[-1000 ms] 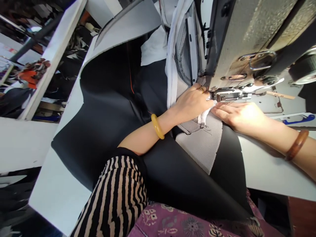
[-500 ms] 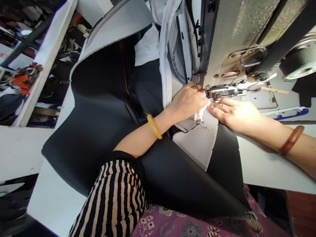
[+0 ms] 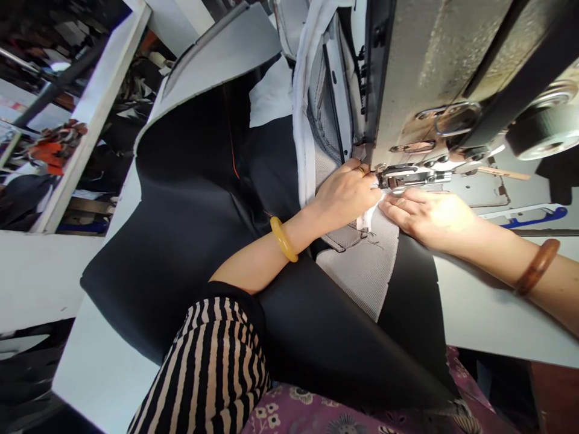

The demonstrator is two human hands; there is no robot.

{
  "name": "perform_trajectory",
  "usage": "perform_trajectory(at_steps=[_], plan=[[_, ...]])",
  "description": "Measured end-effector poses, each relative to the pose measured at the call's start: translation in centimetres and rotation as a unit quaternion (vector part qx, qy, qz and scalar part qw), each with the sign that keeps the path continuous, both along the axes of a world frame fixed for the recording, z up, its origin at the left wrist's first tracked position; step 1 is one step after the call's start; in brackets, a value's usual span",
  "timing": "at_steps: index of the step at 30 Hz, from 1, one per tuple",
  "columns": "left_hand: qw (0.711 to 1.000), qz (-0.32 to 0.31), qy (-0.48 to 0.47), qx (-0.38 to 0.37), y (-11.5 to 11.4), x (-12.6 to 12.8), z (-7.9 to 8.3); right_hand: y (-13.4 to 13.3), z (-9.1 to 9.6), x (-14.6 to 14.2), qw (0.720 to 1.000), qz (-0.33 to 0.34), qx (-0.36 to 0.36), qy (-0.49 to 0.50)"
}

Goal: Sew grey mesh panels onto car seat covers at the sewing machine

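Here, left hand (image 3: 346,198) rests palm-down.

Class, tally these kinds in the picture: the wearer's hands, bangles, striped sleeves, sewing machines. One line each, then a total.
Hands: 2, left hand and right hand
Bangles: 2, yellow bangle and brown bangle
Striped sleeve: 1
Sewing machine: 1
Total: 6

From my side of the room, the machine head (image 3: 420,78) walls off the space beyond the hands. The left hand (image 3: 348,196) and right hand (image 3: 429,217) almost meet by the presser foot (image 3: 407,175), leaving barely a sliver between them. Another hand could pass over the white tabletop (image 3: 488,313) nearer than the right forearm (image 3: 493,247); leftward, the rumpled black sheet (image 3: 181,241) bulges in the way.
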State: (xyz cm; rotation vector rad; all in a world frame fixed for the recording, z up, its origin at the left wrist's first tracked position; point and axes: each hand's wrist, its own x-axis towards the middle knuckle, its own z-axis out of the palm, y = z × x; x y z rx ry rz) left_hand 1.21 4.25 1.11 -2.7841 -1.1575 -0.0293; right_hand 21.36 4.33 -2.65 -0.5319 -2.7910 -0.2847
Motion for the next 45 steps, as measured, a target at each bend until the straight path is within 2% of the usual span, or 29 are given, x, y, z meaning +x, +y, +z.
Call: perform_trajectory(at_steps=[6,13,18,24,30,38,42,45], plan=[[1.0,0.01,0.02,-0.012,0.0,0.4,0.3,-0.2,0.7,-0.1,0.999,-0.032,0.025,-0.036],[1.0,-0.011,0.021,0.009,0.0,0.3,0.0,-0.2,0.5,-0.1,0.997,-0.008,0.074,0.011],[0.999,-0.031,0.016,0.033,-0.1,0.0,-0.4,-0.4,0.4,-0.1,0.998,-0.003,0.056,0.014],[0.998,-0.038,0.015,0.044,-0.2,-0.1,-0.7,-0.4,-0.1,-0.3,0.999,-0.027,-0.013,-0.017],[0.999,-0.019,0.037,-0.001,-0.3,0.2,0.1,-0.7,0.4,-0.2,1.0,-0.025,0.007,-0.013],[0.999,0.007,0.021,-0.029,0.4,0.4,-0.2,-0.6,0.9,-0.3,0.994,-0.066,-0.059,-0.069],[0.998,0.007,0.026,-0.049,-0.5,0.7,1.3,-1.1,1.2,0.4,0.992,-0.057,-0.074,-0.083],[0.996,-0.022,0.028,-0.081,-3.6,1.8,3.4,-1.5,1.3,1.0,0.99,-0.029,-0.09,-0.105]])
